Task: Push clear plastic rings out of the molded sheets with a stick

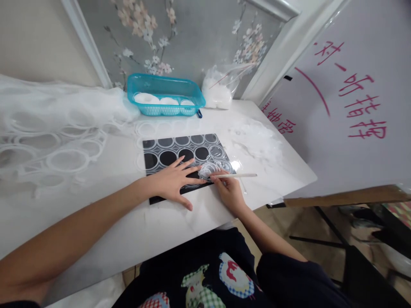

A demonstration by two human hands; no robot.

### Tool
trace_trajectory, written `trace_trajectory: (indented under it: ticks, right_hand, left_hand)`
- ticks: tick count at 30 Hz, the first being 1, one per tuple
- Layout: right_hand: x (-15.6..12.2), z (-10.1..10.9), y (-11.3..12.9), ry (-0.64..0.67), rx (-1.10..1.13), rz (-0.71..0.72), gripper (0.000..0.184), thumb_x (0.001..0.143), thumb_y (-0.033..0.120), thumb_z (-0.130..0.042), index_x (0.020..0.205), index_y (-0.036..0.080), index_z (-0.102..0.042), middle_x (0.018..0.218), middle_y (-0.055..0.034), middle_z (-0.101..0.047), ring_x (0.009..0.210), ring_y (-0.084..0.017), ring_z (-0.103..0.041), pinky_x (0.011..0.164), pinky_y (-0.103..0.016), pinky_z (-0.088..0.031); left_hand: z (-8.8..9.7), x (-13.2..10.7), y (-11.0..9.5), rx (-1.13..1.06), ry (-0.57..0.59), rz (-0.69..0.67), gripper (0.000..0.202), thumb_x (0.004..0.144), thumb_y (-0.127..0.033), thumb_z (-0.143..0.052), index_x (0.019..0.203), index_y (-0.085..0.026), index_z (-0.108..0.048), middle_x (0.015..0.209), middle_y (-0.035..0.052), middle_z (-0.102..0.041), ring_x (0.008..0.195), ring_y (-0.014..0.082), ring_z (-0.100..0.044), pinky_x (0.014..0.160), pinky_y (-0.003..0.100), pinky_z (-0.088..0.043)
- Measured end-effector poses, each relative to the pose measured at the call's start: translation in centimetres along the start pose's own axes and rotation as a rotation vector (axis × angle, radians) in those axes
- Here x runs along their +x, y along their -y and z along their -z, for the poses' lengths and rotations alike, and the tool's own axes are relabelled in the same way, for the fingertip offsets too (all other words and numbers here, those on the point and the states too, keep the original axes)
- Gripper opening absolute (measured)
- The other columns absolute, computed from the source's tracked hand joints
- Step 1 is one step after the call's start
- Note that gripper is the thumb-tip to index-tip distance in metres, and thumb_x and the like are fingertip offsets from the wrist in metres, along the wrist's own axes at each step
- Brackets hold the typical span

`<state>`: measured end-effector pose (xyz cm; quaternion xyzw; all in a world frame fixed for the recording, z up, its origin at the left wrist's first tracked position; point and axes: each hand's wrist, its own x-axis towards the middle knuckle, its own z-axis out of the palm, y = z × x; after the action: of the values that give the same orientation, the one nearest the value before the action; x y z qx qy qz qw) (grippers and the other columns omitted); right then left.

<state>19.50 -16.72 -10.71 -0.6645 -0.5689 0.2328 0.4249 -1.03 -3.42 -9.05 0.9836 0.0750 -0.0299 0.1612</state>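
Note:
My left hand lies flat with fingers spread on a black mat covered by sheer white fabric with ring patterns. My right hand pinches a thin white pen-like tool, its tip at the fabric rings near the mat's right end. The fabric is bunched slightly beside the tool tip, between the two hands.
A teal plastic basket holding white round pieces stands at the back of the white table. A clear bag of white material sits beside it. Cut white pieces lie at right. A board with red writing leans at the right.

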Motion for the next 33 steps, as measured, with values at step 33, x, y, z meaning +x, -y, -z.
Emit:
trace_trajectory:
  ticks: [33]
  right_hand:
    - [0.26, 0.08, 0.51, -0.004, 0.005, -0.036, 0.022, 0.091, 0.035, -0.056, 0.089, 0.024, -0.075, 0.096, -0.0064, -0.075, 0.107, -0.028, -0.064, 0.095, -0.045, -0.050]
  left_hand:
    - [0.09, 0.13, 0.02, -0.054, 0.002, -0.004, 0.089, 0.070, -0.086, -0.052, 0.147, -0.042, -0.038, 0.162, 0.0034, -0.020, 0.149, 0.0400, -0.005, 0.116, 0.063, 0.000]
